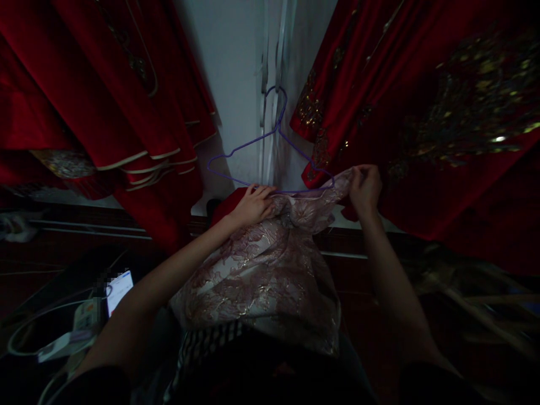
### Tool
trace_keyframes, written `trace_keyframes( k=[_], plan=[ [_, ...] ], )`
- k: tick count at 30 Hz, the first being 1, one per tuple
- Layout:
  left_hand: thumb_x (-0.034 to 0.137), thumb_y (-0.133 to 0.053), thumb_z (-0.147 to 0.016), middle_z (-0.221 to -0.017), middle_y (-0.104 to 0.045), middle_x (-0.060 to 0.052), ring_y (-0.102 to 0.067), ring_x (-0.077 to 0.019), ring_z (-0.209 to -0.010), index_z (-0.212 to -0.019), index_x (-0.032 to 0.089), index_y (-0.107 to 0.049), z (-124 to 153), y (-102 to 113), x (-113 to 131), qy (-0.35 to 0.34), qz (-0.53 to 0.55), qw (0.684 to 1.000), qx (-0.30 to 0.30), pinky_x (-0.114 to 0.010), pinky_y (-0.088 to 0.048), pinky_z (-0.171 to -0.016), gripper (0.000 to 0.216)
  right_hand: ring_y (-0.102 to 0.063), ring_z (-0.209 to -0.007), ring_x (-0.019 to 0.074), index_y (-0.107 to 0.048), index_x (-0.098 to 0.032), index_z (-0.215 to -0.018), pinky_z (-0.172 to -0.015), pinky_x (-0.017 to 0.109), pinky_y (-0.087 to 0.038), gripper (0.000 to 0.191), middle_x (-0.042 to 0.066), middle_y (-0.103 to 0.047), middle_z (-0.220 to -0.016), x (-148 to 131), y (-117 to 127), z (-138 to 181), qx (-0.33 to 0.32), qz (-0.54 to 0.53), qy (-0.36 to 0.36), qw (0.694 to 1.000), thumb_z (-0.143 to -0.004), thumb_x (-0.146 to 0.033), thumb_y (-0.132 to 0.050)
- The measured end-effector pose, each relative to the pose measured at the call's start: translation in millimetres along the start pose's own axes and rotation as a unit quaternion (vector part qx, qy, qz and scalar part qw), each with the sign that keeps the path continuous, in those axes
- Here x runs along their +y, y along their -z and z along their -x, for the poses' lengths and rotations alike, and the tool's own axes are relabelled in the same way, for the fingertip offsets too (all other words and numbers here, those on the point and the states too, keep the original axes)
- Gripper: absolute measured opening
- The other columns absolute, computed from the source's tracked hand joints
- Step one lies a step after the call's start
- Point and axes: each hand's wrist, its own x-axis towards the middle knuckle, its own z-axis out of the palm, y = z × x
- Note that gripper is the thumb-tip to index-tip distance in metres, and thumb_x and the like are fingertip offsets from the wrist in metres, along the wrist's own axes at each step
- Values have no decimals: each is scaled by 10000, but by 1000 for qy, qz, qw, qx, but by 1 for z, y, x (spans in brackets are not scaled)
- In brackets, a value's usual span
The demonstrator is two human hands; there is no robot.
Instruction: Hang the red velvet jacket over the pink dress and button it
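Observation:
A pale pink brocade garment [270,270] with shiny raised patterns drapes over my lap and up toward the cabinet. Its upper edge lies along the bottom bar of a purple wire hanger [240,147], whose hook hangs on a cabinet door handle. My left hand [253,207] is closed on the garment's top edge, just under the bar. Out to the right, my right hand [365,187] pinches the garment's far corner, beyond the hanger's right end. The fingertips of both hands are partly hidden.
Red garments with gold trim [147,112] hang on the left, and red sequined ones [422,124] on the right. Between them stand white cabinet doors [236,62]. A lit phone [120,292] and a white cable [25,332] are at lower left.

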Motion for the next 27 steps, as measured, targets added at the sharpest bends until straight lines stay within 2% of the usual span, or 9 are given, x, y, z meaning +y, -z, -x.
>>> trace_keyframes(
  k=[6,11,14,18,21,25,27],
  plan=[
    [312,-383,-931,-1400,-478,-91,-432,-278,-1257,-1002,200,-695,2,1,0,4,-10,1000,5,-526,-265,-1083,340,-579,-954,262,-545,-162,-972,-885,432,-439,279,150,-606,-981,17,9,3,16,15,-5,1000,-928,-388,-388],
    [331,-383,-936,-1410,-467,-89,-432,-275,-1253,-990,192,-693,2,-1,0,3,-4,1000,4,-528,-252,-1087,344,-578,-965,263,-552,-149,-981,-893,430,-437,299,152,-608,-986,16,10,2,15,13,-3,1000,-928,-394,-388],
    [361,-380,-942,-1403,-473,-88,-425,-261,-1267,-995,203,-690,-2,-4,-1,-1,30,1000,5,-519,-242,-1090,352,-569,-1002,265,-554,-158,-1006,-909,426,-427,317,154,-603,-1020,2,4,-7,-13,4,18,1000,-933,-404,-367],
    [398,-362,-955,-1395,-489,-71,-428,-226,-1275,-1037,232,-676,-16,-10,5,2,109,994,12,-477,-259,-1082,364,-563,-1027,262,-558,-187,-1006,-950,423,-398,311,132,-619,-1040,-34,-10,-22,-64,-11,51,997,-940,-416,-358],
    [417,-357,-960,-1395,-499,-52,-425,-213,-1286,-1040,243,-670,-27,-17,13,16,169,985,26,-472,-245,-1082,367,-580,-1007,261,-537,-203,-1042,-937,415,-400,338,122,-627,-1046,-57,-23,-27,-92,-41,48,994,-951,-453,-329],
    [392,-337,-974,-1317,-575,-36,-463,-192,-1257,-1059,242,-652,-32,-16,15,47,250,965,63,-455,-230,-1095,359,-606,-959,267,-493,-219,-1089,-906,443,-414,401,112,-627,-1038,-66,-37,-23,-94,-81,41,991,-956,-520,-265],
    [405,-352,-968,-1267,-607,-55,-514,-184,-1198,-999,214,-667,-29,-7,5,46,297,951,77,-409,-287,-1075,370,-614,-926,260,-487,-227,-1070,-907,470,-414,419,96,-630,-1011,-63,-41,-20,-86,-91,47,991,-951,-551,-250]
  ],
)
